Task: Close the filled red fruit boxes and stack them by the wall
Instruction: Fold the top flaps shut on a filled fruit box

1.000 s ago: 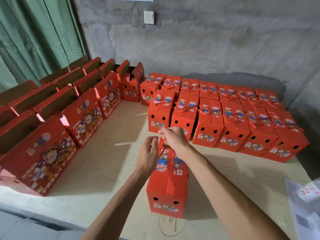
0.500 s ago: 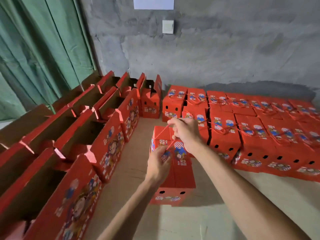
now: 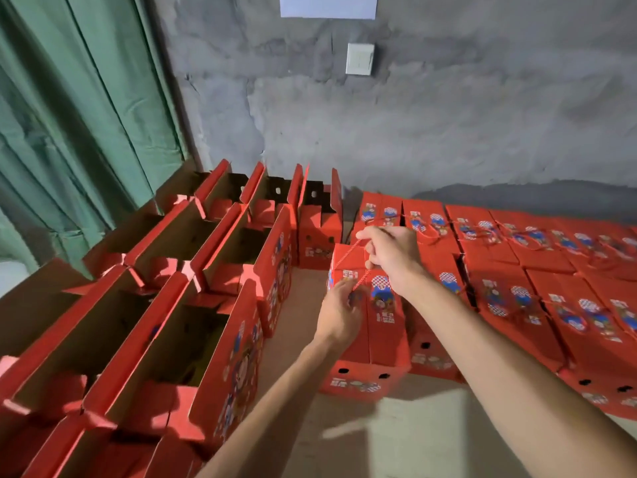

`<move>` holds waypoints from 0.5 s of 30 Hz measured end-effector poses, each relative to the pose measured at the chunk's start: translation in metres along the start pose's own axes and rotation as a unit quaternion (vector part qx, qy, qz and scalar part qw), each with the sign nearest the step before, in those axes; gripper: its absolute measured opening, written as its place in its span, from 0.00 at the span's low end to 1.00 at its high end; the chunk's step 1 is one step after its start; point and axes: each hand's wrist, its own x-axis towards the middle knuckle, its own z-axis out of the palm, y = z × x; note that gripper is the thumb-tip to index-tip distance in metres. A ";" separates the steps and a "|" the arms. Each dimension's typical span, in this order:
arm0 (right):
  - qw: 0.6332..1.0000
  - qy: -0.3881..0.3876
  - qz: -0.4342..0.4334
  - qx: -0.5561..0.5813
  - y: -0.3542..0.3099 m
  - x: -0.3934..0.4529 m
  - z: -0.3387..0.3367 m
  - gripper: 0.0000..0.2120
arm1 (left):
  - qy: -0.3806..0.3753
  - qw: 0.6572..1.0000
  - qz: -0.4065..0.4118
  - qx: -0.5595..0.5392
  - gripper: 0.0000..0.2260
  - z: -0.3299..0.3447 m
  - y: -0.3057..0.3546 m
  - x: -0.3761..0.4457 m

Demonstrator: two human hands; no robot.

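both hands on the cord of one closed red box

head view: a closed red fruit box [image 3: 370, 326] stands on the pale board surface [image 3: 396, 439], just in front of the block of closed boxes [image 3: 537, 270] that fills the right side up to the grey wall [image 3: 448, 125]. its near end touches or nearly touches the box beside it on the right; which one cannot be told.

the right hand [image 3: 391, 257] is above the box's far end, fingers curled and pinched on the red-and-white twisted cord [image 3: 350, 255], which runs taut down to the lid. the left hand [image 3: 339, 313] lies against the box's left top edge, fingers curled round the lower stretch of the same cord near the printed picture. both forearms reach in from the bottom of the frame.

to the left, rows of open boxes [image 3: 193, 305] stand with flaps upright and brown insides showing, reaching back toward the wall. behind them hangs a green curtain [image 3: 76, 115]. on the wall sit a white switch plate [image 3: 360, 59] and, above it, a white sheet [image 3: 327, 5].
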 end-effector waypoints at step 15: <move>0.998 0.041 0.023 0.033 0.081 0.139 0.000 0.09 | 0.037 0.994 -0.017 -0.097 0.11 0.056 -0.106 0.150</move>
